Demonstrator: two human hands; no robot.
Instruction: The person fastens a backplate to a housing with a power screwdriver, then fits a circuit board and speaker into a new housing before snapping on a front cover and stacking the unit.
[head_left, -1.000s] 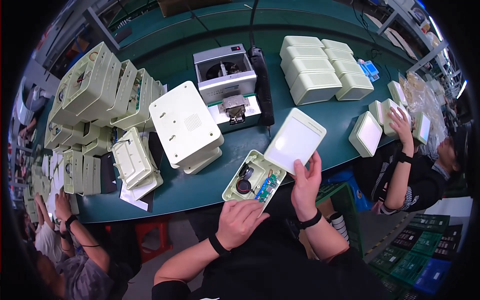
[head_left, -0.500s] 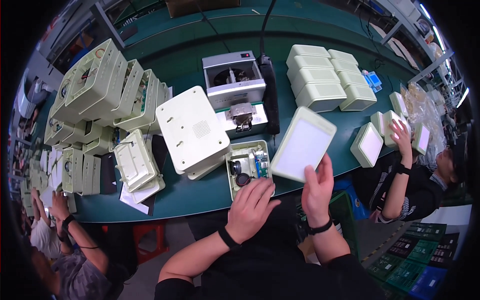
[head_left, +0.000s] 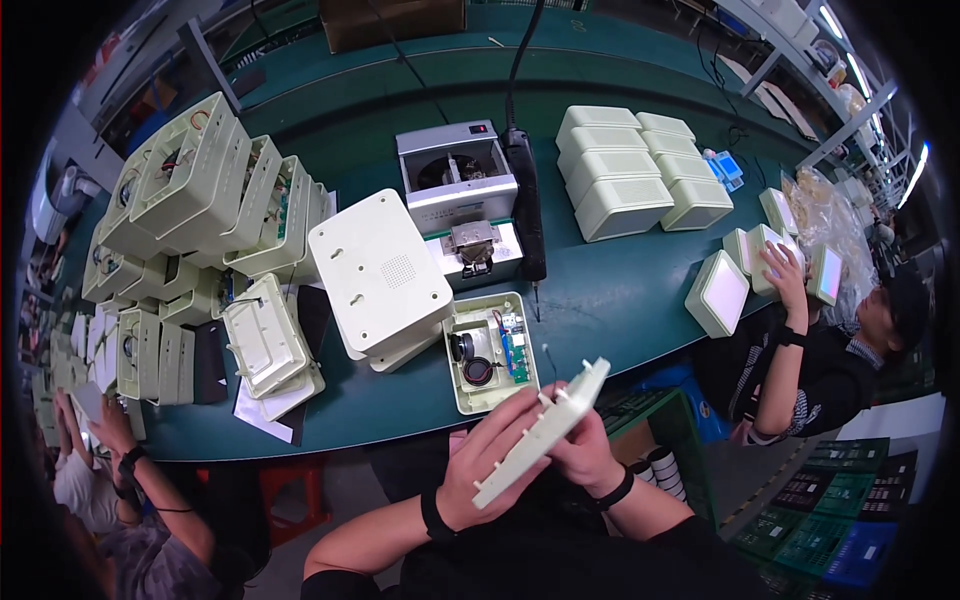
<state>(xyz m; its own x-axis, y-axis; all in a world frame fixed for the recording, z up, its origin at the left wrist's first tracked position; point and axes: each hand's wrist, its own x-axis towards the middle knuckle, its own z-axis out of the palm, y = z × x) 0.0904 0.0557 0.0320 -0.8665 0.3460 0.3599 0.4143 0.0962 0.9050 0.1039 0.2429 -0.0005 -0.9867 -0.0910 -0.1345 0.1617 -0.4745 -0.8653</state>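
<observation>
Both of my hands hold a cream-coloured plastic cover (head_left: 545,437), tilted nearly edge-on above my lap, with small posts along its inner side. My left hand (head_left: 482,462) grips it from the left, its fingers partly hidden behind the cover. On the other side, my right hand (head_left: 590,458) is closed around it, and some of its fingers are out of sight. Just beyond, on the bench, lies an open cream box (head_left: 480,402) containing a green circuit board (head_left: 518,355), wires and a black round part (head_left: 478,371).
Stacked cream housings (head_left: 380,275) stand left of a grey screw feeder (head_left: 455,175) and a black electric screwdriver (head_left: 524,205). More open housings (head_left: 190,200) pile up at left. Finished-looking boxes (head_left: 620,175) are stacked at right, near a co-worker's hand (head_left: 785,270).
The cover has come back from over the bench towards me and turned from face-up to nearly edge-on. My left hand has left the open box and taken hold of it.
</observation>
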